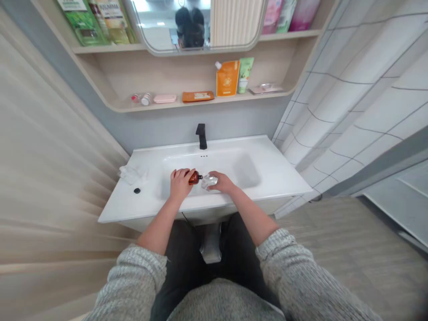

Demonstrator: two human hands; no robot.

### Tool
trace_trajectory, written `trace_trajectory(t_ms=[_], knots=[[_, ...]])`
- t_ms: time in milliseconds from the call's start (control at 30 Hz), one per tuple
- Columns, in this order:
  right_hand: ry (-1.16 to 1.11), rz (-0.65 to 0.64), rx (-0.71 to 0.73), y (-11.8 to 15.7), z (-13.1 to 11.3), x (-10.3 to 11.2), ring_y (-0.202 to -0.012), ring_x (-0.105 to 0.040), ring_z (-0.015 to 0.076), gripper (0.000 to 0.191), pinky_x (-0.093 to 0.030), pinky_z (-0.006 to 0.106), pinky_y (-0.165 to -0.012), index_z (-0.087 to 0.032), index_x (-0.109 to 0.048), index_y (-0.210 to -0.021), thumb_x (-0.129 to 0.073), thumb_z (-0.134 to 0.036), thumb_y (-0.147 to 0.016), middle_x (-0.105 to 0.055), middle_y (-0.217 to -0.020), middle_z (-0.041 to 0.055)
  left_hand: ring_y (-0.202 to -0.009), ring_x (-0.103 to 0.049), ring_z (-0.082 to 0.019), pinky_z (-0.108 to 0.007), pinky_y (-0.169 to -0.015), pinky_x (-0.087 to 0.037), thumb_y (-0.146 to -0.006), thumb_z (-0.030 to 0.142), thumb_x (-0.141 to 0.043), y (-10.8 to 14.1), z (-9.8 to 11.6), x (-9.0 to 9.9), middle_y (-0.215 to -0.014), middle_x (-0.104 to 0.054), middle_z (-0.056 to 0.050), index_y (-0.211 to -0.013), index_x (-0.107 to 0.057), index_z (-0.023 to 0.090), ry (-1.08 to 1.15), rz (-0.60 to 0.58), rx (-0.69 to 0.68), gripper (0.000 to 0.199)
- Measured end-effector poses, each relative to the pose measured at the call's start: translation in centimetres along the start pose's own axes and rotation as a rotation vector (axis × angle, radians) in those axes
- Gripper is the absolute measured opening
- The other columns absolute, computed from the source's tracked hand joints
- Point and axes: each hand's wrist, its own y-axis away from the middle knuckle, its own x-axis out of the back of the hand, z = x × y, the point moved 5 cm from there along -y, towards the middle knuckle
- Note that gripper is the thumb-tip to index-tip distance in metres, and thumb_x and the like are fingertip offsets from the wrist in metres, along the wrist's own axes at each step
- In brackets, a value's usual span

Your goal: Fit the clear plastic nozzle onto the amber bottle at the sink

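Note:
My left hand (181,182) is wrapped round a brown bottle (194,178), which is tipped on its side so its dark neck points right. Facing that neck, a small clear container (209,181) is gripped in my right hand (222,182). The neck and the clear container are very close; whether they touch I cannot tell. Both hands are over the white sink basin (247,169). On the counter to the left lies a small round black cap (137,191), and behind it is a crumpled clear plastic bag (130,174).
A black faucet (201,136) rises behind the basin. Above it, a shelf (150,106) holds an orange pouch (228,79), a green tube (245,75), an orange packet (198,96) and a pink case (165,98). A mirror (197,26) hangs higher. A pale curtain (50,178) borders the left side.

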Motion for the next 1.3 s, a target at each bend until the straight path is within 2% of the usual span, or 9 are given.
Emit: trace_trajectory(t_ms=[400, 1300], knots=[[-0.003, -0.002, -0.006, 0.13, -0.22, 0.13, -0.124, -0.076, 0.0336, 0.080, -0.056, 0.047, -0.114, -0.023, -0.074, -0.137, -0.104, -0.031, -0.063, -0.080, -0.135, 0.0103, -0.140, -0.061, -0.036, -0.062, -0.135, -0.025, -0.091, 0.020, -0.073, 0.01, 0.03, -0.15, -0.149, -0.071, -0.013, -0.154, -0.067, 0.033, -0.004, -0.007, 0.019, 0.065], [0.011, 0.005, -0.019, 0.13, -0.36, 0.20, -0.125, -0.075, 0.0341, 0.080, -0.055, 0.048, -0.115, -0.025, -0.075, -0.136, -0.104, -0.029, -0.062, -0.080, -0.136, 0.0100, -0.142, -0.060, -0.036, -0.063, -0.133, -0.027, -0.093, 0.022, -0.072, -0.02, 0.44, 0.26, -0.150, -0.070, -0.014, -0.155, -0.066, 0.033, -0.004, -0.020, 0.003, 0.063]])
